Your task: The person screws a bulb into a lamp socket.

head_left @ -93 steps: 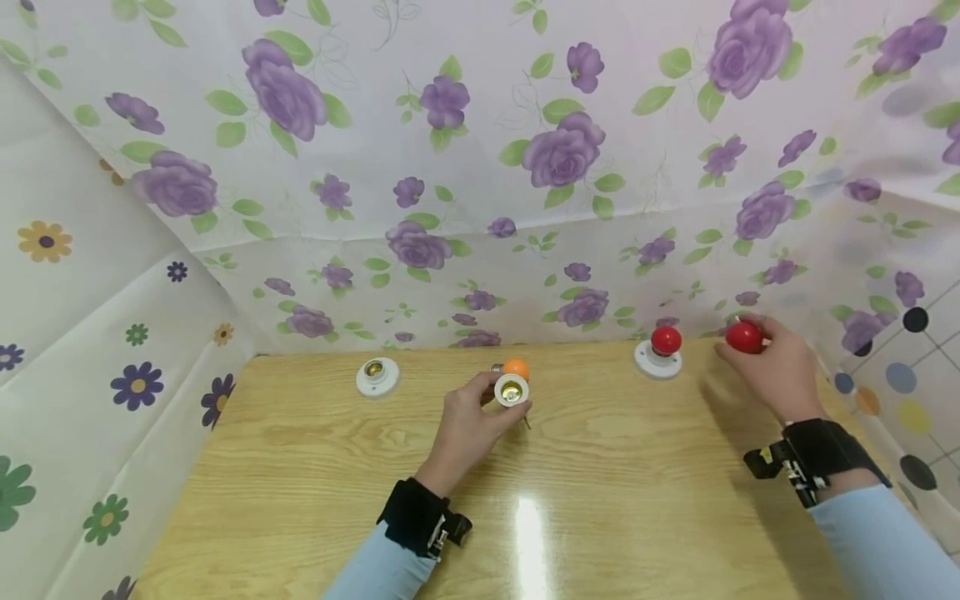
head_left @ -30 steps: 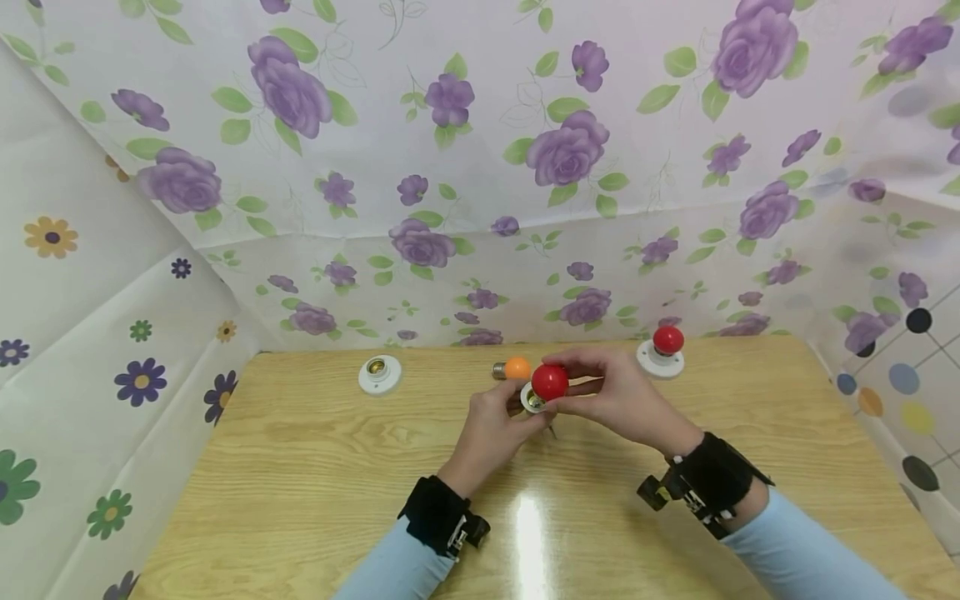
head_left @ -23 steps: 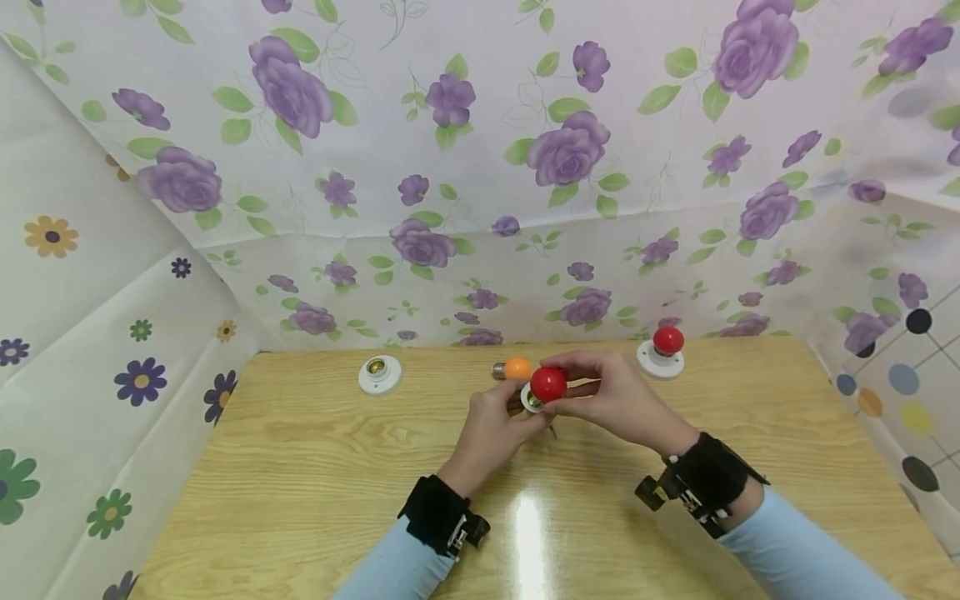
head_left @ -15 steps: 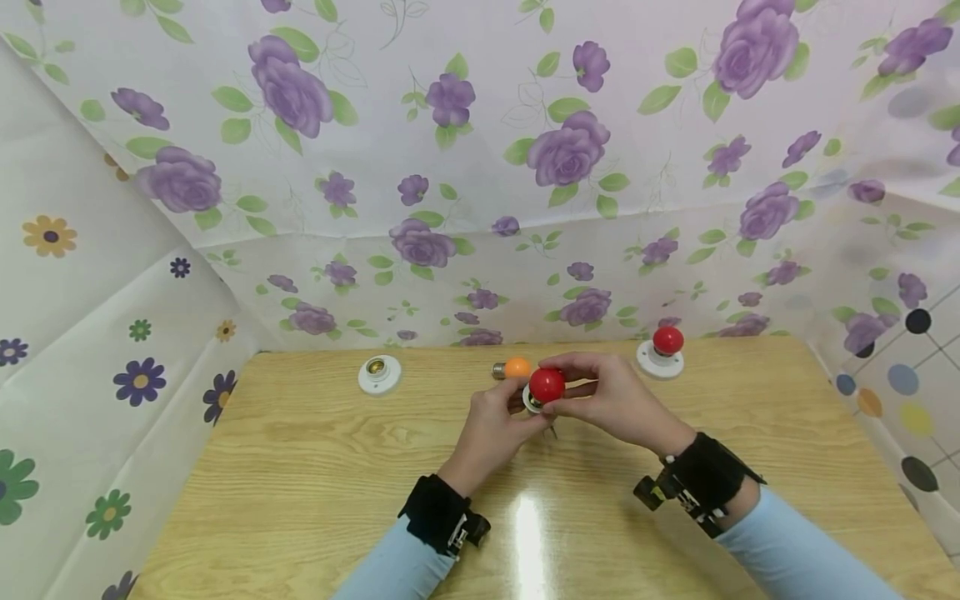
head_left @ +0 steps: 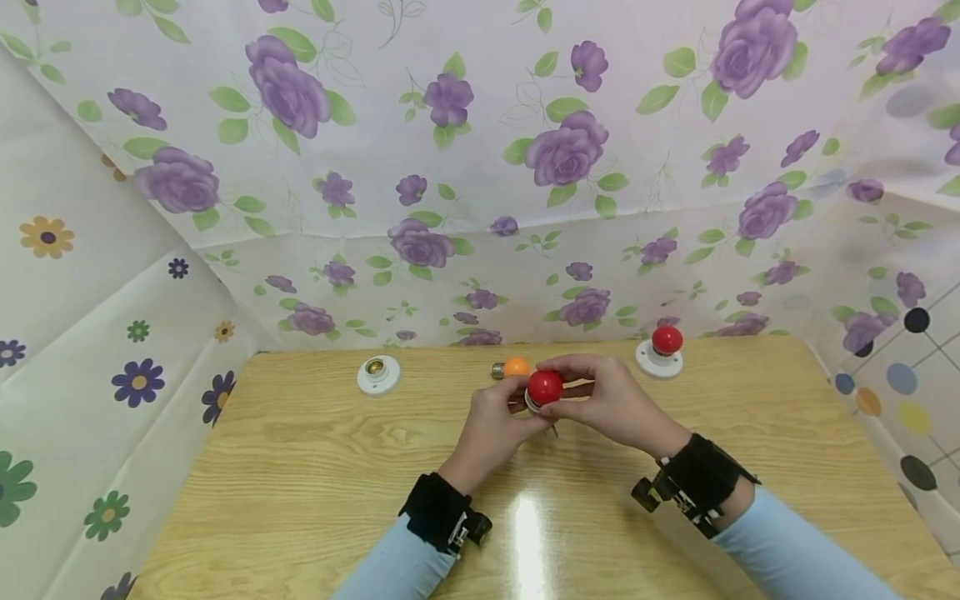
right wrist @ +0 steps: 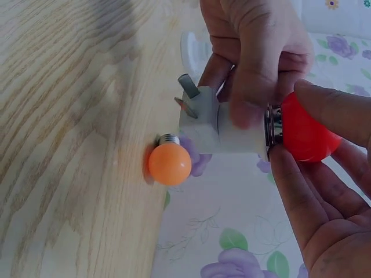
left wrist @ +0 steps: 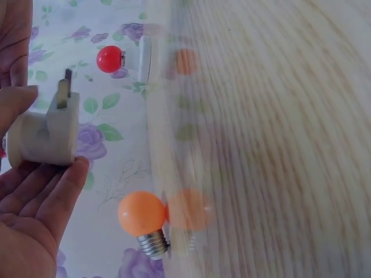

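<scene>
My left hand (head_left: 491, 429) holds a white plug-in lamp socket (right wrist: 200, 130) between thumb and fingers, above the table. Two metal prongs (left wrist: 64, 92) stick out of its plug end. With thumb and fingertips, my right hand (head_left: 611, 404) grips a red light bulb (head_left: 545, 387) at the socket's mouth. In the right wrist view the bulb lines up with the socket, and a band of its metal screw base (right wrist: 273, 124) shows between glass and socket. How deep the thread sits is hidden. Just behind the hands, an orange bulb (head_left: 516, 368) lies on its side.
On the wooden table (head_left: 315, 500), a round white lamp holder (head_left: 378, 376) without a bulb stands at the back left. Another lamp holder (head_left: 651, 363), at the back right, carries a red bulb (head_left: 667, 339). A flowered sheet (head_left: 450, 192) rises behind the table.
My right hand has brought the red bulb from the far right to the socket in my left hand. Over the last second the bulb has moved closer in, covering the socket's brassy inside.
</scene>
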### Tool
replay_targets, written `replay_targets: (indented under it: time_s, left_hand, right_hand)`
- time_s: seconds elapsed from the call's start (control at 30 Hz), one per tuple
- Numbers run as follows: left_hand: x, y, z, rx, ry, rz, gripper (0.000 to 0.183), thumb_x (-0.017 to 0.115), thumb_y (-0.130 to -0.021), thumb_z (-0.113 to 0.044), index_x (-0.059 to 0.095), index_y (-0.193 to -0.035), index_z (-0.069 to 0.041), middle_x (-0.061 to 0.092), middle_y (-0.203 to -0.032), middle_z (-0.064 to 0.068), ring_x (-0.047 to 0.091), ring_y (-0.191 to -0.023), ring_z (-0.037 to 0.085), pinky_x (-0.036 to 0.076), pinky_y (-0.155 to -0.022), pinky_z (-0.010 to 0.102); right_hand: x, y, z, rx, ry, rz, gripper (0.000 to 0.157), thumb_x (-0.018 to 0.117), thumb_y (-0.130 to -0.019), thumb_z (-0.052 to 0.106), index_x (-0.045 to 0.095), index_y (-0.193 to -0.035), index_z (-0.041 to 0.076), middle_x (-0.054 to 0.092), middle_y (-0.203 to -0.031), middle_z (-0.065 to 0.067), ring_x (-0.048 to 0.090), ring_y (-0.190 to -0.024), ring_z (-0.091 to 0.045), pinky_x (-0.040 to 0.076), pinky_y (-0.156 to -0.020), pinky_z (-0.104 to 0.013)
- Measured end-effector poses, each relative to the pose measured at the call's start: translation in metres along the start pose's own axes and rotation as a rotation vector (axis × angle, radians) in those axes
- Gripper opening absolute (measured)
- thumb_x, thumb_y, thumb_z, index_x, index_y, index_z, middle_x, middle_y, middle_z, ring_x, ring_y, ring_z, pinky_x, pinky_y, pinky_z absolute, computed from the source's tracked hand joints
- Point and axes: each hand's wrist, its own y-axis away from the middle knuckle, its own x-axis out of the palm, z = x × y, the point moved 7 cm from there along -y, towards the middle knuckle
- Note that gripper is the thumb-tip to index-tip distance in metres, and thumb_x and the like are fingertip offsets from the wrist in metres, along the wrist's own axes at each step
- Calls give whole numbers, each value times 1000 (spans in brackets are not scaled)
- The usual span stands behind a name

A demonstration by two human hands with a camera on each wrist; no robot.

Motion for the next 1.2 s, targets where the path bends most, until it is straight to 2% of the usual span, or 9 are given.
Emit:
replay_targets:
  time_s: [0.17, 0.33, 0.53, 0.63, 0.8, 0.93, 1.2]
  left_hand:
    - [0, -1, 0, -25, -3, 0, 39, 74, -77, -33, 62, -111, -16, 61, -106, -8, 58, -92, 3, 48, -75, 23]
    - [0, -1, 1, -48, 21, 7, 38, 73, -78, -31, 62, -111, -15, 62, -103, -4, 59, -91, 4, 48, -75, 23]
    - [0, 0, 3, -49, 35, 17, 42, 72, -79, -33, 61, -114, -14, 62, -104, -5, 59, -91, 3, 48, -74, 22]
    - [0, 1, 5, -50, 65, 23, 42, 72, -79, -33, 61, -115, -15, 62, -105, -6, 59, -92, 4, 48, -74, 22]
    - [0, 2, 6, -34, 57, 22, 41, 70, -79, -36, 61, -114, -16, 62, -106, -6, 59, -93, 4, 48, -76, 23]
    - [-1, 1, 4, -8, 22, 16, 41, 69, -80, -39, 62, -114, -17, 61, -108, -8, 59, -93, 4, 47, -78, 23]
    - [-2, 1, 1, 16, 41, 10, 38, 71, -80, -35, 62, -113, -19, 61, -108, -11, 59, -94, 4, 47, -78, 23]
  right_hand:
    - [-1, 0, 0, -17, 16, -13, 47, 78, -74, 25, 62, -118, 20, 60, -112, 7, 58, -97, -12, 50, -74, -30]
    - [-2, 0, 2, -28, 50, -29, 48, 79, -73, 27, 62, -118, 21, 60, -113, 8, 58, -97, -10, 51, -76, -35]
    - [-3, 0, 4, -41, 84, -40, 49, 79, -73, 28, 62, -118, 20, 60, -113, 8, 59, -95, -9, 50, -76, -28]
    - [-2, 1, 4, -48, 87, -44, 49, 79, -73, 29, 62, -118, 21, 60, -113, 8, 60, -95, -11, 49, -77, -29]
    - [-2, 1, 2, -48, 82, -47, 49, 78, -73, 30, 61, -119, 21, 60, -112, 9, 60, -95, -14, 49, -79, -33]
    - [-2, 1, -1, -35, 73, -39, 48, 76, -75, 35, 61, -119, 21, 60, -113, 9, 60, -96, -15, 49, -79, -29]
    - [-4, 2, 0, -18, 4, -20, 46, 73, -80, 31, 60, -122, 20, 58, -120, 4, 58, -102, -13, 48, -82, -32]
